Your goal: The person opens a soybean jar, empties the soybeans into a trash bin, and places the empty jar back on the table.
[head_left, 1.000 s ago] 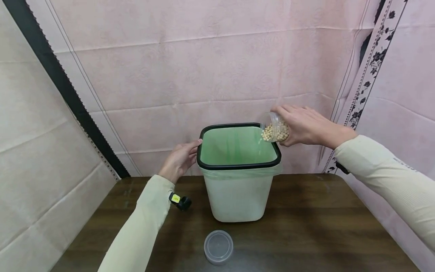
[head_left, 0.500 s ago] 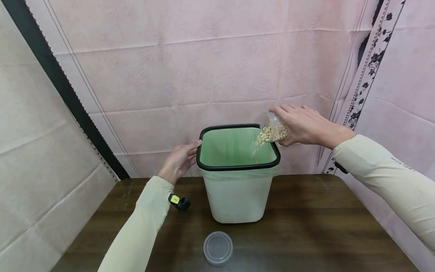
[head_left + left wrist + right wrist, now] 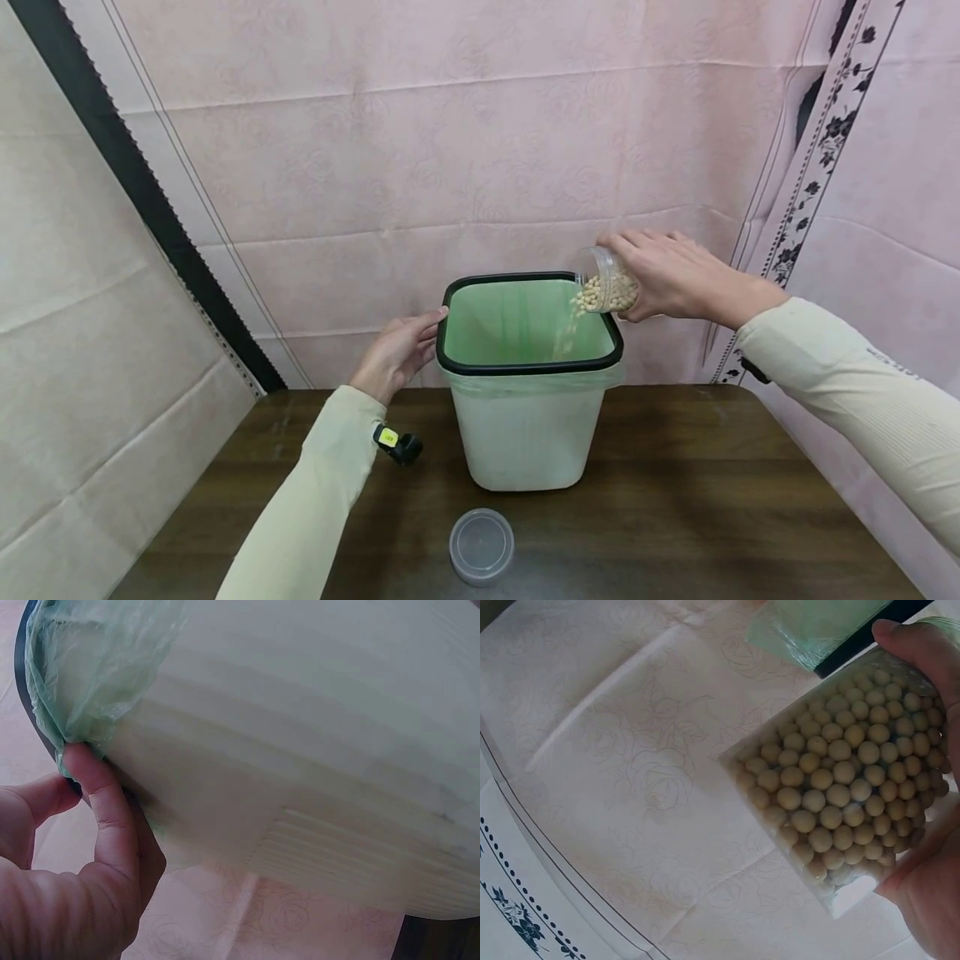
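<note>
A pale trash bin with a black rim and a green bag lining stands on the table. My left hand pinches its rim at the left; in the left wrist view, thumb and fingers close over rim and bag edge. Over the right side of the rim, my right hand grips a clear jar, tipped with its mouth to the left. Soybeans fall from it in a thin stream into the bin. In the right wrist view, many soybeans still fill much of the jar. The bin's bottom is hidden.
A translucent round lid lies on the brown wooden table in front of the bin. Pink patterned cloth hangs behind, with more cloth at both sides.
Soybeans, gathered at the jar's mouth a second ago, poured out in a thicker clump half a second ago and now drop in a thinner stream. Both hands stay nearly in place.
</note>
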Available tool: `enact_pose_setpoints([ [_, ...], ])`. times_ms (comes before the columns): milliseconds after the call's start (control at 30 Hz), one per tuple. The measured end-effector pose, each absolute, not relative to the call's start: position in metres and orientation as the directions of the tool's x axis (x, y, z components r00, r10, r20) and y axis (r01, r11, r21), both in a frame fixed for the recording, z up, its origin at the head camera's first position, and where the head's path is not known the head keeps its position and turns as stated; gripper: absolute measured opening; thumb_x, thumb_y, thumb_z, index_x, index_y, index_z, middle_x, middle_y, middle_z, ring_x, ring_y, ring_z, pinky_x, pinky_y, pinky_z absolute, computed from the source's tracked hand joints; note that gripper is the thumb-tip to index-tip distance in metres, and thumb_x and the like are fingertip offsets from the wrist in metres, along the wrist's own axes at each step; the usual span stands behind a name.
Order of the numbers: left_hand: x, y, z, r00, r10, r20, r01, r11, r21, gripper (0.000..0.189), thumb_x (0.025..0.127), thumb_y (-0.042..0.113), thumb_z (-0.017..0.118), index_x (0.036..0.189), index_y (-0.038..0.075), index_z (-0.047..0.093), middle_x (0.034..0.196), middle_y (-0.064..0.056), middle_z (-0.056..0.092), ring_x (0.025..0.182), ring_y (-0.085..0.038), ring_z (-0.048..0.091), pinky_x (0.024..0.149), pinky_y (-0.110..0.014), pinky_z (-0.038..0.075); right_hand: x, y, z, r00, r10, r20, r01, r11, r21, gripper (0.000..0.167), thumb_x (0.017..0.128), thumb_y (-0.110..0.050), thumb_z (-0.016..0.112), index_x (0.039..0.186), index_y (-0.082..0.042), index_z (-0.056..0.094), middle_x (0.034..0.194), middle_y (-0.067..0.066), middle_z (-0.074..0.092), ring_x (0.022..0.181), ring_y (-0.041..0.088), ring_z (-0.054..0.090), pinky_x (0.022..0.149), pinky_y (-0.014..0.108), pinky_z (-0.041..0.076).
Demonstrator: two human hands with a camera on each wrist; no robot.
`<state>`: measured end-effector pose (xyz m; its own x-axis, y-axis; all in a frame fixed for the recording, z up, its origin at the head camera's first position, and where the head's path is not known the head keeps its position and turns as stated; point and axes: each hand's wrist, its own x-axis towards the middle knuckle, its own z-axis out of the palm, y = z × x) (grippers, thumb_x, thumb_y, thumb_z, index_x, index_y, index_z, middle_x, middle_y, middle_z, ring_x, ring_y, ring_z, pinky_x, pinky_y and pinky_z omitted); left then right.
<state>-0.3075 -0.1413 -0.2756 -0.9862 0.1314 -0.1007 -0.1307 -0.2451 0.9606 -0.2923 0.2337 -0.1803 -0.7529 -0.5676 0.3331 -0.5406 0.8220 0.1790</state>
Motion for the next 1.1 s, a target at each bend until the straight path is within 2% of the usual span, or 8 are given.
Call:
enact_pose_setpoints([
  [433,-0.3075,-0.1409,-0.2751,-0.987,0.127,-0.096,-0.126,-0.256,0.958,0.012,0.105,0.018,0.069,0.103,0.008,0.073,0.097,0.001,0.074,0.083,-0.006,0.072,0.078,-0.020,0.061,-0.2932,0.2323,-0.1819,-0.745,-0.574,0.340,-0.533,0.819,0.213,0.097,0.068,-0.030,0.094,0.149,-0.004,0.046,0.139,0.020,0.057,0.127,0.045,0.056,0.096,0.071,0.048],
  [700,-0.3091,-0.1398,-0.2750,-0.987,0.124,-0.099,-0.129,-0.261,0.957,0.012,0.106,0.018,0.067,0.108,0.006,0.070,0.093,0.002,0.074,0.081,-0.006,0.072,0.076,-0.020,0.061,-0.2925,0.2316,-0.1793,-0.743,-0.574,0.345,-0.534,0.819,0.212,0.099,0.066,-0.027,0.095,0.149,-0.004,0.046,0.141,0.021,0.056,0.129,0.045,0.055,0.096,0.071,0.048],
  [1100,-0.3063,-0.1391,-0.2735,-0.987,0.120,-0.107,-0.135,-0.257,0.957,0.012,0.105,0.018,0.068,0.106,0.007,0.070,0.093,0.002,0.074,0.082,-0.006,0.072,0.076,-0.019,0.061,-0.2915,0.2306,-0.1777,-0.714,-0.598,0.363,-0.547,0.801,0.243,0.097,0.067,-0.028,0.094,0.149,-0.004,0.047,0.140,0.022,0.057,0.129,0.046,0.054,0.095,0.070,0.048],
])
